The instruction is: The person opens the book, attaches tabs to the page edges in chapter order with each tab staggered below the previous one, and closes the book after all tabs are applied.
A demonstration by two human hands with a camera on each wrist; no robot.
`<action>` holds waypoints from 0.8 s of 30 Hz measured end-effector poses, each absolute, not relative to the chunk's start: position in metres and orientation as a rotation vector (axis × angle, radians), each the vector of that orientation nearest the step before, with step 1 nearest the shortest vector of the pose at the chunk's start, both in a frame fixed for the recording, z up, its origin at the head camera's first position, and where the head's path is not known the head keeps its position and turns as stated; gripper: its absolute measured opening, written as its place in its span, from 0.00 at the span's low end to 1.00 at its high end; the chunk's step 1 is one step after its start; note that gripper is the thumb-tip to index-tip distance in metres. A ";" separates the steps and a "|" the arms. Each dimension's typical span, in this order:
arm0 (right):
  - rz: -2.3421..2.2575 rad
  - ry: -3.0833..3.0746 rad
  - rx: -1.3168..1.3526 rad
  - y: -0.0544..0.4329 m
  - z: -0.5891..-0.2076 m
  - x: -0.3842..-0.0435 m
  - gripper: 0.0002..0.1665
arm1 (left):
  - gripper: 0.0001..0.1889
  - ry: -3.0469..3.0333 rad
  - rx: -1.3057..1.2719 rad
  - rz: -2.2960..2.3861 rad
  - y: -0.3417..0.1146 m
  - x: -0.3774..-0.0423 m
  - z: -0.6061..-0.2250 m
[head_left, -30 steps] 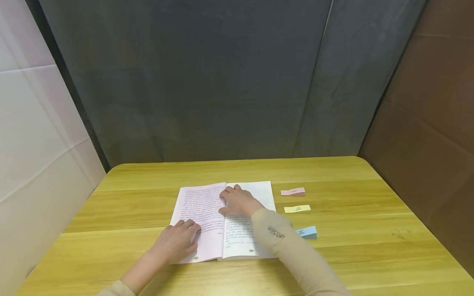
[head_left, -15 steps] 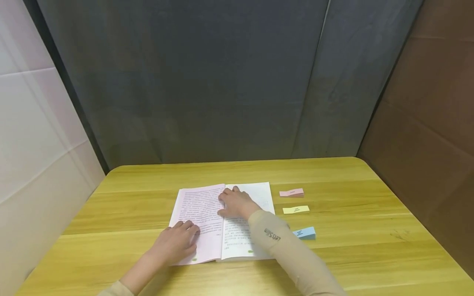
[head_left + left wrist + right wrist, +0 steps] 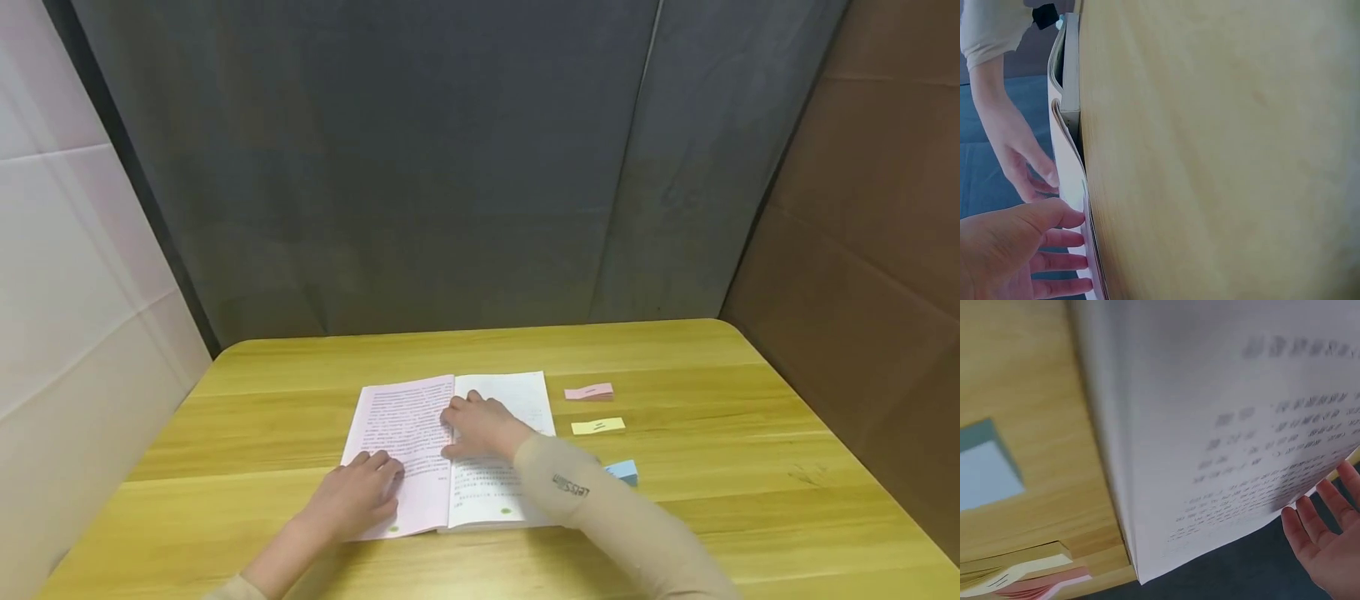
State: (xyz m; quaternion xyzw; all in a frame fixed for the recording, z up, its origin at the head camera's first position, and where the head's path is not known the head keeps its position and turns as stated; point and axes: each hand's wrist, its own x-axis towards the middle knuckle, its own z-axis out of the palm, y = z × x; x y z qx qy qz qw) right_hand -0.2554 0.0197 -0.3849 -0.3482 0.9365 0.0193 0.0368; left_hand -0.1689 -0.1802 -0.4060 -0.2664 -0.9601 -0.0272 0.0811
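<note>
An open book (image 3: 412, 417) lies on the wooden table, its left page pinkish and its right page white, both printed. My left hand (image 3: 356, 496) rests on the lower left page, fingers spread and lightly bent; in the left wrist view the left hand (image 3: 1029, 250) touches the page with its fingertips. Over the book's middle fold, my right hand (image 3: 480, 427) presses on the pages. Seen from the right wrist, the right hand (image 3: 1329, 531) has extended fingers touching the paper, with nothing gripped.
Right of the book lie three sticky-note pads: a pink pad (image 3: 588, 392), a yellow pad (image 3: 597, 426) and a blue pad (image 3: 622, 472) partly hidden by the right sleeve (image 3: 600, 500). A dark cloth (image 3: 450, 167) hangs behind the table (image 3: 712, 400).
My right hand has slid slightly down along the fold toward me, and its sleeve now covers more of the blue pad. My left hand keeps its place on the page.
</note>
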 end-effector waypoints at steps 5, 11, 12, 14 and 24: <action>0.067 2.860 -1.148 0.022 -0.385 -0.247 0.29 | 0.16 -2.867 -0.796 -0.077 -0.183 -0.166 -0.406; 0.121 2.885 -1.166 0.020 -0.385 -0.243 0.29 | 0.16 -2.856 -0.794 -0.061 -0.183 -0.166 -0.405; 0.122 2.886 -1.162 0.020 -0.385 -0.243 0.29 | 0.16 -2.856 -0.795 -0.058 -0.184 -0.166 -0.405; 0.115 2.889 -1.156 0.019 -0.383 -0.243 0.28 | 0.16 -2.850 -0.797 -0.056 -0.184 -0.166 -0.404; 0.124 2.891 -1.148 0.020 -0.383 -0.240 0.29 | 0.16 -2.868 -0.793 -0.064 -0.183 -0.165 -0.405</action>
